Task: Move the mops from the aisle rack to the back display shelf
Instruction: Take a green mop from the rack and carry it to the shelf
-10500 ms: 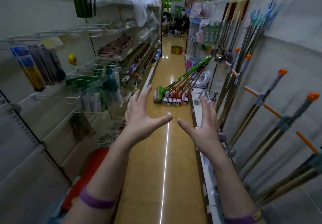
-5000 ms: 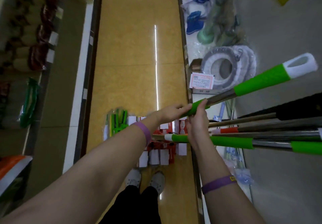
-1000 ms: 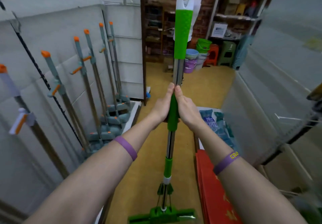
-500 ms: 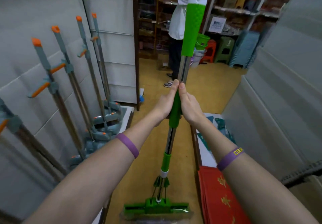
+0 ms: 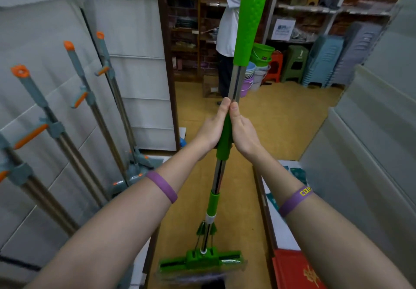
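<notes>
I hold a green mop [image 5: 247, 30] upright in front of me, its steel pole running from a white-tipped green handle down to a flat green head [image 5: 201, 260] near the floor. My left hand [image 5: 213, 126] grips the green sleeve in the middle of the pole from the left. My right hand [image 5: 244, 131] grips the same sleeve from the right, thumbs side by side. Several grey mops with orange tips [image 5: 74, 68] lean against the white wall panel on my left.
A person in a white shirt [image 5: 227, 18] stands ahead in the opening to a back room. Stacked buckets [image 5: 258, 68], plastic stools [image 5: 295, 62] and shelves fill that room. A low white shelf [image 5: 281, 230] with red items runs along my right. Yellow floor [image 5: 281, 120] lies ahead.
I have walked further down the aisle with the mop held upright. The back room and the person are closer, and the grey mops on the left have slid past me.
</notes>
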A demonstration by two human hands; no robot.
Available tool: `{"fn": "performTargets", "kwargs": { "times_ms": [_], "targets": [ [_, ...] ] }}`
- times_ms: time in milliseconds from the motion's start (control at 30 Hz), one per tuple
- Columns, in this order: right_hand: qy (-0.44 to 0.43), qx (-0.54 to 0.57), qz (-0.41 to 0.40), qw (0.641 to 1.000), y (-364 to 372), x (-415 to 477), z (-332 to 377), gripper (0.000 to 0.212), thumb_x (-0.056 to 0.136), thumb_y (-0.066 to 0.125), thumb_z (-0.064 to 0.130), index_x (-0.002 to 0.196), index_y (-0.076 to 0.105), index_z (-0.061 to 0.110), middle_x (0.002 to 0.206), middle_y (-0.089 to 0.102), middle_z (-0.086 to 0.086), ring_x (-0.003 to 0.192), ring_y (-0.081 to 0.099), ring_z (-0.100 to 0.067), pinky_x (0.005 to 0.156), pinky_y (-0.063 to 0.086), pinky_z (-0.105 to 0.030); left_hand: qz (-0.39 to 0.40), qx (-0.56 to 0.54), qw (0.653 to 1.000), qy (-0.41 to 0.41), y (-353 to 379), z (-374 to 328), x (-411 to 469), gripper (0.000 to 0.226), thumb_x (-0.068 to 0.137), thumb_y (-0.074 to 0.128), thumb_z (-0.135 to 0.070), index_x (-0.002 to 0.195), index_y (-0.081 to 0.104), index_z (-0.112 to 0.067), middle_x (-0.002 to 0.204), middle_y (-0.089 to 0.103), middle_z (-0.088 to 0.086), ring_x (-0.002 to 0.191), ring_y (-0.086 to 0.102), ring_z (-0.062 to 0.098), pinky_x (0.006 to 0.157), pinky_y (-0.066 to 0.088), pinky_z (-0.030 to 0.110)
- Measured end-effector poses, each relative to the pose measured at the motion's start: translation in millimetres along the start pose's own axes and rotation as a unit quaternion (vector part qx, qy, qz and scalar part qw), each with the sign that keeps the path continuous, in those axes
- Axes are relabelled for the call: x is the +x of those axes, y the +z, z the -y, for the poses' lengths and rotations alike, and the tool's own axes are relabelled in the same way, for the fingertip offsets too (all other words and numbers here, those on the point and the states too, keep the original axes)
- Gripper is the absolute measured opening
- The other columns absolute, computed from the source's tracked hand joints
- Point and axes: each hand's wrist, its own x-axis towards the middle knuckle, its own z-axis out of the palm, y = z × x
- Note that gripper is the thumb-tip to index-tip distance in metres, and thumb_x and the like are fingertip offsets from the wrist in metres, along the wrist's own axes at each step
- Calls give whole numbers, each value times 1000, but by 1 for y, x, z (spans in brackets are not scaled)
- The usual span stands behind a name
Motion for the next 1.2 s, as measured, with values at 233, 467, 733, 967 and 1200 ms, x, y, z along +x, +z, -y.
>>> {"fn": "performTargets", "kwargs": {
  "times_ms": [233,467,733,967,1200],
  "targets": [
    [14,-4,-4,1000,-22,142,-41,72,101,17,62,128,64,14,121,66,-12,113,61,-26,103,46,-43,3,10,1000,-12,21,-20,137,82,66,26,-86,98,66,-22,103,70,10,94,67,21,77,54,30],
    [21,-10,-48,999,-86,254,-62,72,102,17,61,116,69,12,112,69,-13,107,63,-28,100,47,-46,18,27,999,-14,66,-62,257,62,88,26,-76,85,62,-25,86,67,2,82,65,17,78,56,37],
    [55,-35,-153,986,-184,298,-104,72,101,18,60,101,70,11,102,69,-13,94,63,-27,79,43,-33,84,87,991,61,164,-92,341,77,92,20,-71,90,70,-13,84,69,9,78,65,20,87,55,47],
    [110,-50,-282,952,-261,291,-138,64,100,22,63,66,57,21,72,63,-2,70,58,-19,65,38,-30,237,99,962,90,252,-106,375,91,85,18,-79,96,69,-5,90,71,26,81,70,35,77,59,51],
    [200,-86,-395,893,-300,289,-169,77,101,24,61,85,70,1,84,68,-15,77,62,-27,70,44,-33,401,69,909,94,319,-102,410,88,85,20,-81,94,69,-7,92,71,22,81,70,31,75,60,47]
  ]
}}
